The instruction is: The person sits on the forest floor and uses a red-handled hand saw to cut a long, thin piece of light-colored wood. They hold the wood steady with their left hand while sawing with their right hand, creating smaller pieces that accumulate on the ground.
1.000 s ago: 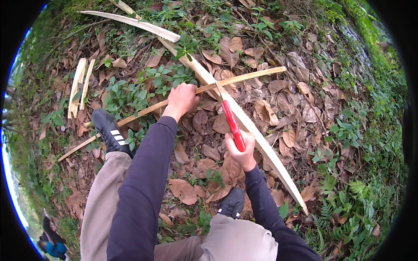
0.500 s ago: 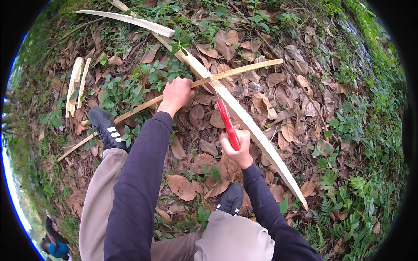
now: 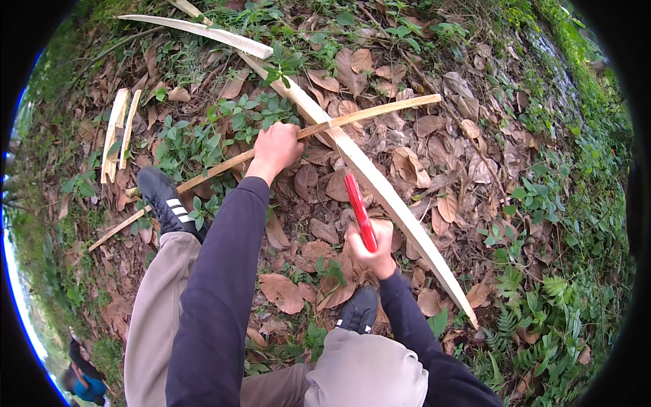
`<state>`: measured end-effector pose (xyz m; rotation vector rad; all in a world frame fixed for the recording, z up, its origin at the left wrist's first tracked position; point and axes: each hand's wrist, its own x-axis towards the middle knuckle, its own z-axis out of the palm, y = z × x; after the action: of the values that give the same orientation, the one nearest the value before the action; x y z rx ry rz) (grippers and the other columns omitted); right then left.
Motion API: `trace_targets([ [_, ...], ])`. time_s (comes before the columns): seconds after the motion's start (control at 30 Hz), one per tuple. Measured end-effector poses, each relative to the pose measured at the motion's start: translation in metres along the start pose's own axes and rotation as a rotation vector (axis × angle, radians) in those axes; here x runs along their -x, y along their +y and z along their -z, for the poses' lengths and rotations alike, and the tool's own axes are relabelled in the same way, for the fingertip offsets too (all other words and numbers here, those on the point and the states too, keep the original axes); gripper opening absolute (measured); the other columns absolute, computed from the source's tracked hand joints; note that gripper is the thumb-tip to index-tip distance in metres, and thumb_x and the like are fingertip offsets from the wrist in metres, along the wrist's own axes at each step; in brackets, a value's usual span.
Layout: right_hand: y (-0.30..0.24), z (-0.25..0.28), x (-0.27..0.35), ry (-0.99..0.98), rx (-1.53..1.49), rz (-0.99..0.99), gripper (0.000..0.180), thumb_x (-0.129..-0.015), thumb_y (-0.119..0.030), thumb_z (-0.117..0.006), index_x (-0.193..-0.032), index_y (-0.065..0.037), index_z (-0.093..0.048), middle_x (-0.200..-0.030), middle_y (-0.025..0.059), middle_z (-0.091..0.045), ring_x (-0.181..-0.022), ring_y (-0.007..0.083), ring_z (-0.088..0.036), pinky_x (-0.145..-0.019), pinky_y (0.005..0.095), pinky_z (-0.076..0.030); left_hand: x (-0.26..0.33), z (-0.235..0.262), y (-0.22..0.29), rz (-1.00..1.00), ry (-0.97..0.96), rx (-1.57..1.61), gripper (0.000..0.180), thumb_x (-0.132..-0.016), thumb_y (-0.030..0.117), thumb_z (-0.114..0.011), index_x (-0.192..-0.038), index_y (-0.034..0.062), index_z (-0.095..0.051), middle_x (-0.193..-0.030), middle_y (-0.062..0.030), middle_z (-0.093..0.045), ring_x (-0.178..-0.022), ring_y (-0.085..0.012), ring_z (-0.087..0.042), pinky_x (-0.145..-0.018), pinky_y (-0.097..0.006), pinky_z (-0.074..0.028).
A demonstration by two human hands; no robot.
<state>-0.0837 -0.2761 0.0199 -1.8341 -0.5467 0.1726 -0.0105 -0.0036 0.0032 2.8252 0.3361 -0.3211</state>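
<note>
A: What is difficult to see here?

B: First, the blade point(image 3: 341, 153) of the saw point(image 3: 357, 200). It is so thin that I cannot make out its teeth. Also, one part of the long thin stick point(image 3: 386, 110) is hidden under the left shoe point(image 3: 165, 198). At the lower left edge, another person point(image 3: 88, 386) appears small, blurred and cut off.

A: And the grip of the left hand point(image 3: 277, 150)?

B: It is closed around the stick, just beside the place where the stick crosses over the thick pale beam point(image 3: 401, 211). The fingertips curl out of view, so I cannot tell how they lie below.

A: What does the right hand point(image 3: 375, 243) do?

B: It is closed firmly around the red handle of the saw, near its lower end; the fingers are a little blurred. The handle is tilted, and the blade goes up from it toward the stick, at the crossing.

A: Where does the stick finish?

B: One end is beyond the beam, to the right; the other lies on the leaves, past the shoe.
</note>
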Motion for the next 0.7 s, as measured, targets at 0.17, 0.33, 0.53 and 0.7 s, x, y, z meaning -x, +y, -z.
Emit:
trace_targets([
  [0.17,-0.009,0.023,0.039,0.012,0.038,0.073,0.007,-0.068,-0.002,-0.062,-0.062,-0.002,-0.057,-0.051,0.0094,-0.052,-0.041,0.0265,-0.055,-0.045,0.0348,-0.045,-0.007,0.0,0.003,0.005,0.037,-0.013,0.022,-0.08,0.025,-0.068,-0.093,0.008,-0.072,-0.091,-0.0183,-0.07,-0.092,-0.036,-0.069,-0.081,-0.05,-0.054],
  [0.33,0.012,-0.023,-0.064,0.066,-0.049,0.031,0.01,-0.073,-0.005,-0.065,-0.065,-0.002,-0.058,-0.05,0.0091,-0.052,-0.041,0.0214,-0.054,-0.044,0.033,-0.041,-0.008,0.003,0.003,0.018,-0.017,0.023,0.022,-0.08,0.025,-0.068,-0.094,0.0097,-0.073,-0.092,-0.0175,-0.071,-0.092,-0.0355,-0.069,-0.083,-0.049,-0.053],
  [0.53,-0.004,0.017,0.009,-0.03,0.022,0.01,0.012,-0.069,-0.006,-0.064,-0.06,-0.005,-0.055,-0.049,0.0068,-0.049,-0.039,0.023,-0.051,-0.045,0.034,-0.041,-0.007,0.003,0.004,0.026,-0.005,-0.029,0.023,-0.079,0.025,-0.07,-0.094,0.009,-0.073,-0.092,-0.0161,-0.071,-0.091,-0.0339,-0.07,-0.083,-0.047,-0.055],
  [0.7,-0.006,0.013,-0.015,0.037,0.069,0.042,0.016,-0.07,-0.005,-0.065,-0.059,-0.006,-0.053,-0.047,0.0076,-0.047,-0.038,0.023,-0.051,-0.043,0.0334,-0.04,-0.011,-0.005,0.001,-0.023,0.056,-0.026,0.021,-0.078,0.023,-0.069,-0.093,0.0093,-0.073,-0.089,-0.0161,-0.071,-0.089,-0.0333,-0.07,-0.078,-0.047,-0.056],
])
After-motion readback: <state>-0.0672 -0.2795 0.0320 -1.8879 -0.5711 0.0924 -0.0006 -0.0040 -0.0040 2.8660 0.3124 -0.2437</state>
